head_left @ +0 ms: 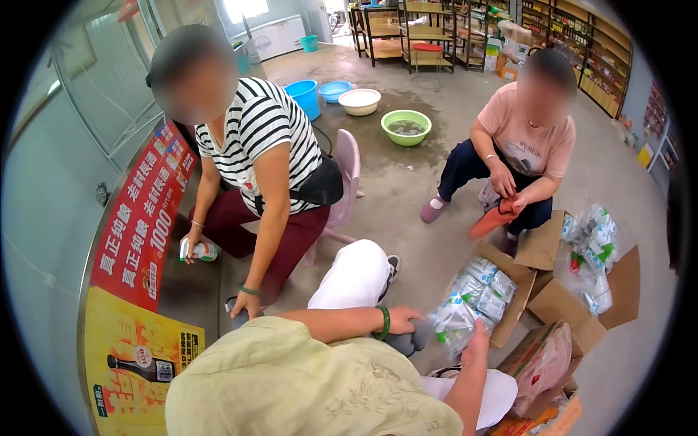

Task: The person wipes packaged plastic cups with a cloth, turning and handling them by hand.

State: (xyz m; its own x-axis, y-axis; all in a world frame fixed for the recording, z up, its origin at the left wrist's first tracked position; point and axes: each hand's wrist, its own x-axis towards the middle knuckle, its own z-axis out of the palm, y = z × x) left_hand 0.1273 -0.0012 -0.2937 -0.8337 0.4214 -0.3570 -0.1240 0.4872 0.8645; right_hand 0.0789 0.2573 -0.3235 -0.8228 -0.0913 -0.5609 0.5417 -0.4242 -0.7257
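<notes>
My left hand (401, 320), below a green bangle, is closed around a dark grey cloth (408, 341). My right hand (476, 346) grips the edge of a clear plastic packet (452, 320) with green, blue and white print. This packet is raised beside an open cardboard box (518, 280). Several similar wrapped packets (488, 291) lie in the box. What the packet holds is hard to make out.
A person in stripes (254, 138) holds a spray bottle (200, 251) at left. Another person (527, 138) squats across, holding a red cloth (494, 218). More packets (592, 236) and a box with a pink bag (545, 363) are at right. Basins (406, 128) stand behind.
</notes>
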